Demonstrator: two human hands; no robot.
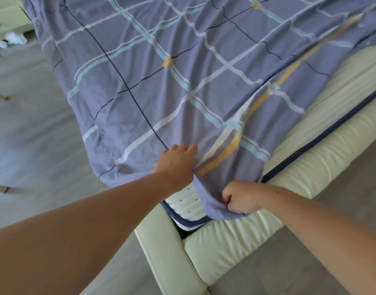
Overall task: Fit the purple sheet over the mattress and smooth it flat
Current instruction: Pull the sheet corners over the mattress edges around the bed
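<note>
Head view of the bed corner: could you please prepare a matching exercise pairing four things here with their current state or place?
Things:
1. purple checked fabric sheet
2. white knitted mattress with navy piping
3. cream padded bed frame
4. right hand

States or places:
A. lies lowest, bordering the mattress
B. holds the bunched hem in its grip
C. draped and creased across the top
D. near corner uncovered

Pairs: 1-C; 2-D; 3-A; 4-B
</note>
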